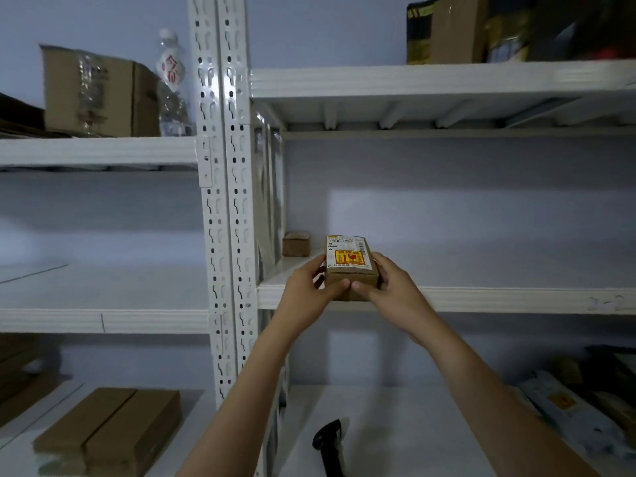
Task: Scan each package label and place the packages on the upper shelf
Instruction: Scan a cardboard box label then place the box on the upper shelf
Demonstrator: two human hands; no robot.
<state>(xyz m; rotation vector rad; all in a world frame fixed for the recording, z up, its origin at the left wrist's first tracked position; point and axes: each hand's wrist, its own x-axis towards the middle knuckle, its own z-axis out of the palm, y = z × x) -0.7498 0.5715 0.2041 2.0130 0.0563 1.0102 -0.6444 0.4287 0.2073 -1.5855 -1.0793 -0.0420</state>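
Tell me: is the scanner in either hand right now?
No, the scanner lies on the lower shelf while both hands hold the box.

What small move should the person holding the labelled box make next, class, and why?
Probably push the box forward onto the shelf and let go. The left hand and right hand grip it at the shelf's front edge, and the scanner lies below, set aside.
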